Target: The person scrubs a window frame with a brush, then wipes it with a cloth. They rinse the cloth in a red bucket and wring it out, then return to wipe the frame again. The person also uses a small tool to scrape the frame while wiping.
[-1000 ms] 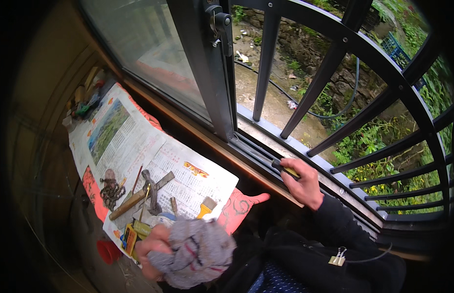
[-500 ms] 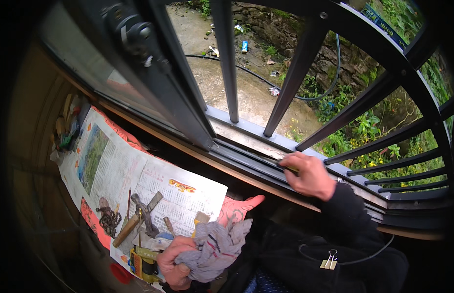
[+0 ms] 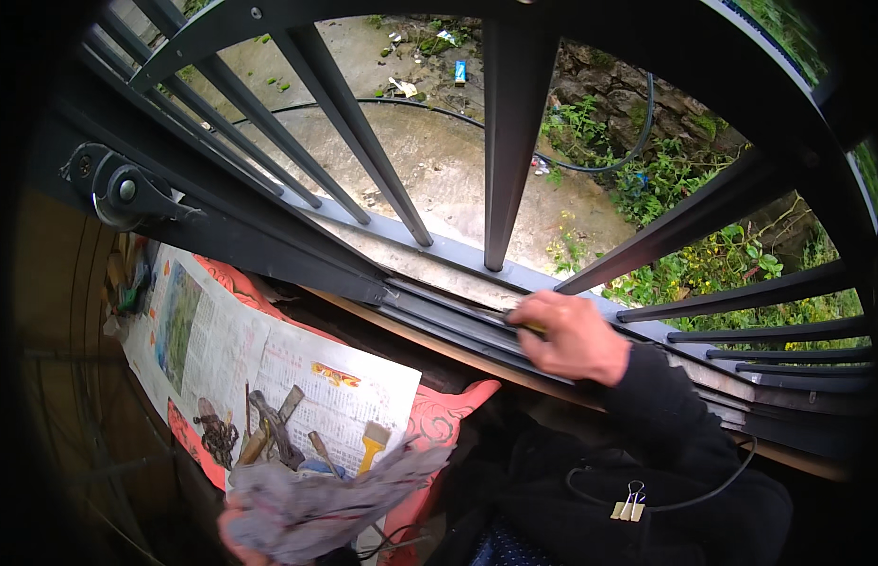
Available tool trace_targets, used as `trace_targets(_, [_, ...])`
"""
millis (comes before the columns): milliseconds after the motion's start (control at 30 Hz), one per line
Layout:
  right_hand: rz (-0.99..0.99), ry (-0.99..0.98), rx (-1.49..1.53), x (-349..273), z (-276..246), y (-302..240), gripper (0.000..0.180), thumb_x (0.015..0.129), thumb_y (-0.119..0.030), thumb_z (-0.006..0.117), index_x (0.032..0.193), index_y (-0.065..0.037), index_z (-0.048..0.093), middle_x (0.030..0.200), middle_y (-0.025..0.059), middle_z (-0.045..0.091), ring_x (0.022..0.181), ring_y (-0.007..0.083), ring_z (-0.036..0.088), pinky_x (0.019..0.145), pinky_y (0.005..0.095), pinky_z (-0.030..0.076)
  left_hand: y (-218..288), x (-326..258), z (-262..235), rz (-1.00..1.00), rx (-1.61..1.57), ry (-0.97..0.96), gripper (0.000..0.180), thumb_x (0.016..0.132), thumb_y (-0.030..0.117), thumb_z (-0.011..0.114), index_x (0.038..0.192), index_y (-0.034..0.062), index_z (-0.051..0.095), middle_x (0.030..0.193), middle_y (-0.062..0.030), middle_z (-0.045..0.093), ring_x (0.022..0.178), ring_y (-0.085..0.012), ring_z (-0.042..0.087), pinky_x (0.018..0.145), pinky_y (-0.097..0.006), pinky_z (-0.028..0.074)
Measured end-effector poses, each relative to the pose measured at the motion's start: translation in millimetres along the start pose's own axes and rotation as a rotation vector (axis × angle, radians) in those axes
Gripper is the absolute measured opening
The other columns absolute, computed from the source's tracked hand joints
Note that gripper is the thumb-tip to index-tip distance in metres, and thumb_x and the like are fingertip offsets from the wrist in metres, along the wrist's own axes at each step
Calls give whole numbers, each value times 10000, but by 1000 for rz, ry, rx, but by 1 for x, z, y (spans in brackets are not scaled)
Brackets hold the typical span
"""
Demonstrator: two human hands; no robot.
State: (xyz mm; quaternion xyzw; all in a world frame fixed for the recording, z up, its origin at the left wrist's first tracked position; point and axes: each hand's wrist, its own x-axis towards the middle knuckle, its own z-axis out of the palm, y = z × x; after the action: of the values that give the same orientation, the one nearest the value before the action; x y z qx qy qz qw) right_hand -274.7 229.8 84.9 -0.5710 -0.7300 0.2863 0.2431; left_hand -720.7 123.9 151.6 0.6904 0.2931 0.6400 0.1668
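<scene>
The right hand [image 3: 569, 335] lies on the window track [image 3: 458, 316], fingers clamped on a small tool [image 3: 531, 328] with a yellowish handle, its tip hidden in the groove. The left hand [image 3: 245, 538], well below the track, is bunched around a grey rag [image 3: 316, 500]. Judging by this, work on the track is underway; how much of the groove is done cannot be told, and the rag is not yet at it. Below the track lies a printed newspaper [image 3: 241, 349] with a green picture and red heading, carrying a hammer [image 3: 269, 429] and a brush [image 3: 371, 443]
</scene>
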Motion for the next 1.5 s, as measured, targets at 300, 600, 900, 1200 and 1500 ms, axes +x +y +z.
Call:
trace_targets(300, [-69,207,74,-7,14,-7,176,847,-140,704,993,-61,760,961,142,739,769,364,726,733,445,604,59,41,-59,-139,458,-114,817,687,243,848,1358,-112,545,1242,-277,630,1093,-376,645,950,-509,544])
trace_targets(600, [-209,288,138,27,66,7,181,901,-104,716,1073,-49,715,1107,137,717,908,376,722,794,441,602,35,-10,-73,-684,92,432,515,1107,267,514,1473,-93,466,1405,-224,600,1254,-325,625,1099,-462,482])
trace_targets(900, [-206,218,71,51,81,-7,197,925,-129,680,1102,-62,734,1092,146,719,907,381,724,800,471,598,-25,-52,-26,-936,645,15,368,1032,117,585,1344,-77,593,1264,-157,686,1169,-280,652,1041,-395,489])
trace_targets(1200, [-25,176,-101,6,2,-38,157,870,-121,689,980,-68,786,881,154,733,754,365,719,709,437,589,-78,-97,21,-802,1009,-361,385,958,142,604,1304,-28,616,1255,-230,633,1166,-439,552,1057,-507,418])
trace_targets(1500, [-108,82,-41,58,71,-37,184,864,-114,681,1006,-71,790,1006,174,757,839,375,735,767,443,602,-86,-102,26,-757,1065,-312,387,954,175,606,1294,-8,629,1209,-202,645,1087,-424,566,994,-491,442])
